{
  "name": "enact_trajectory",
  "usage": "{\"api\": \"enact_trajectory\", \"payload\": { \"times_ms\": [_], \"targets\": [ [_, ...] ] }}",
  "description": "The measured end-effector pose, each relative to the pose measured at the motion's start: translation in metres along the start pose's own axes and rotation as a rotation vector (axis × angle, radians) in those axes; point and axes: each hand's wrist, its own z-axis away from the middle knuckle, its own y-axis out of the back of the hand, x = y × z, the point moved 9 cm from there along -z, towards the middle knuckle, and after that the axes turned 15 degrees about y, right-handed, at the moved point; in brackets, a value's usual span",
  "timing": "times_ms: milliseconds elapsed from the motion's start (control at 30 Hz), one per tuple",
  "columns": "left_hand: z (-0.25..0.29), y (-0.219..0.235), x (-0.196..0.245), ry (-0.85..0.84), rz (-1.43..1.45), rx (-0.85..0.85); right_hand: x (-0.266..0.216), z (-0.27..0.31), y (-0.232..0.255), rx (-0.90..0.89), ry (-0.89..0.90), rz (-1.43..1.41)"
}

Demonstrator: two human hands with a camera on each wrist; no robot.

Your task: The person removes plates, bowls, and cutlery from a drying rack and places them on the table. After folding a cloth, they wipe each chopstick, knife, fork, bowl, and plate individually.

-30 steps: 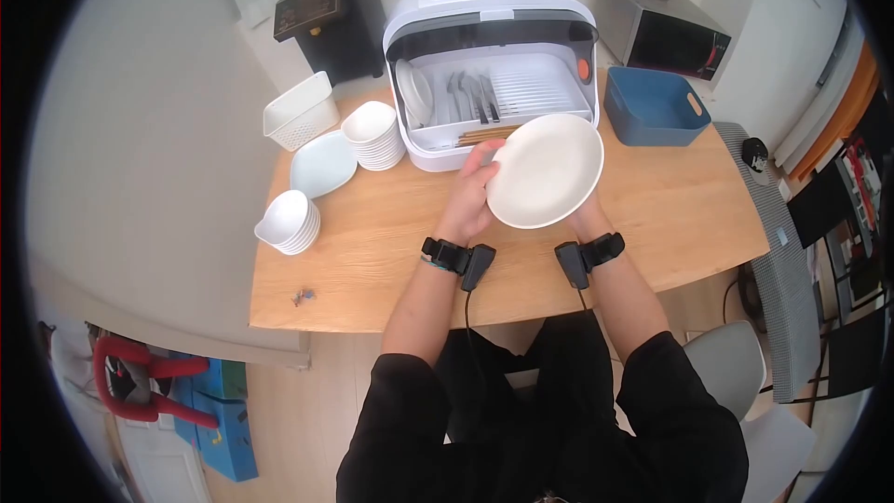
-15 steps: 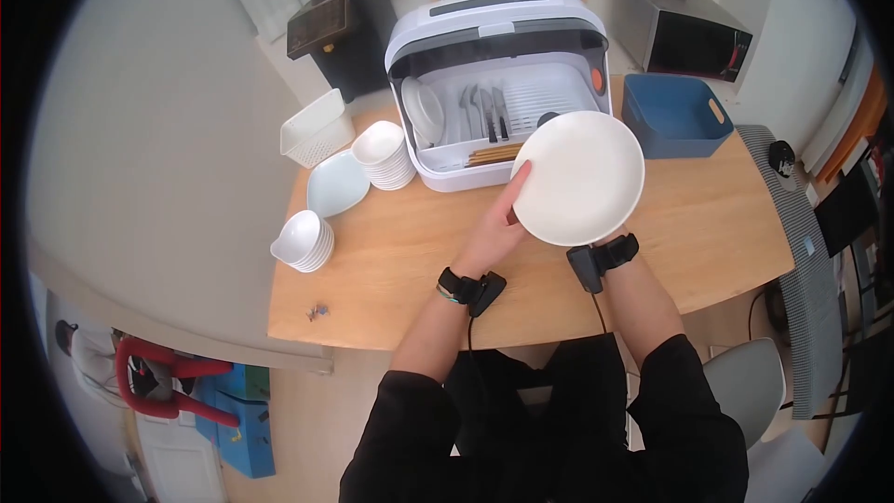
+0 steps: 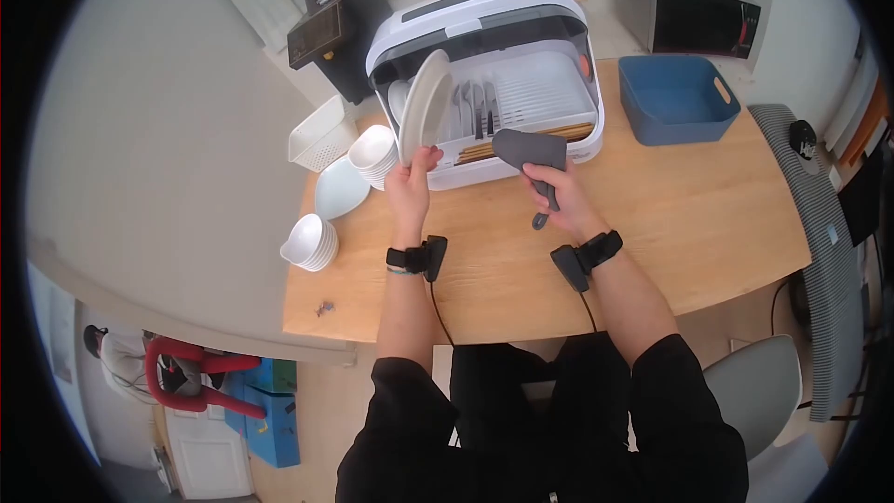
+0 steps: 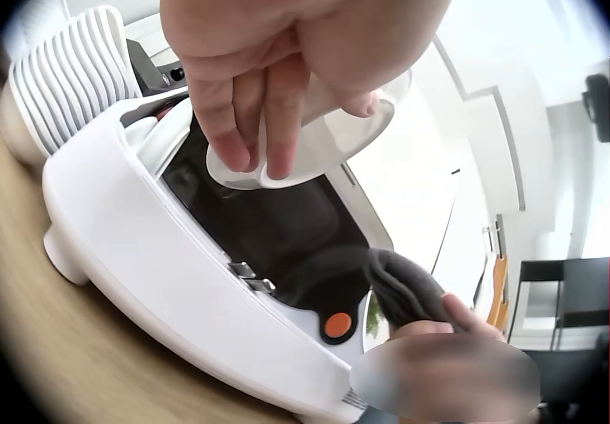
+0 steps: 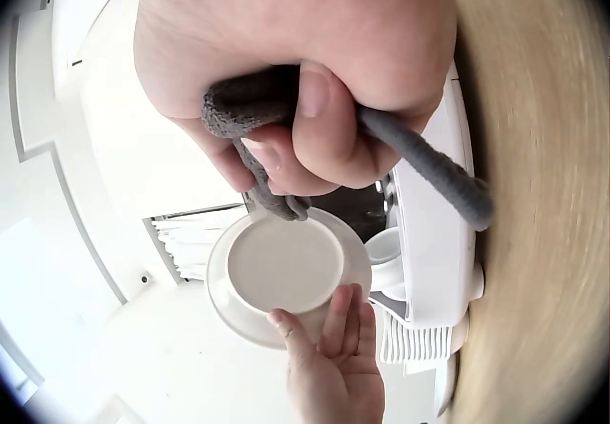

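A white plate [image 3: 426,110] stands nearly on edge in the left hand [image 3: 409,194], pinched at its lower rim, in front of the left end of the white dish cabinet [image 3: 410,30]. The right hand [image 3: 565,200] grips a dark grey cloth [image 3: 531,147] before the cabinet's right half. In the right wrist view the plate's underside [image 5: 286,264] shows, with the left hand [image 5: 335,376] at its rim and the cloth [image 5: 250,109] bunched in the right fingers. Inside the open cabinet are cutlery [image 3: 479,110], chopsticks [image 3: 475,153] and white plates at the left.
Left of the cabinet stand stacked white bowls [image 3: 372,151], a pale blue plate [image 3: 341,188], a white basket [image 3: 322,134] and more bowls [image 3: 309,240]. A blue bin [image 3: 678,112] and a microwave [image 3: 684,14] are at the right. Small bits [image 3: 324,308] lie near the table's front left.
The left hand has moved left with the plate and tilted it from face-up to nearly upright. The right hand has come out from behind the plate, with the cloth now in full view.
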Motion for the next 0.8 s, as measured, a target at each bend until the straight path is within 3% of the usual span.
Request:
{"api": "enact_trajectory", "payload": {
  "times_ms": [200, 400, 800],
  "targets": [
    [-0.037, 0.008, 0.002, 0.031, -0.232, 0.065, -0.002, 0.003, 0.000, 0.045, -0.027, -0.021],
    [-0.057, 0.002, 0.001, 0.023, -0.280, 0.076, -0.003, 0.001, -0.001, 0.015, -0.015, -0.042],
    [-0.078, -0.004, -0.008, 0.183, -0.094, 0.091, -0.006, 0.001, -0.004, -0.019, 0.019, -0.051]
  ]
}}
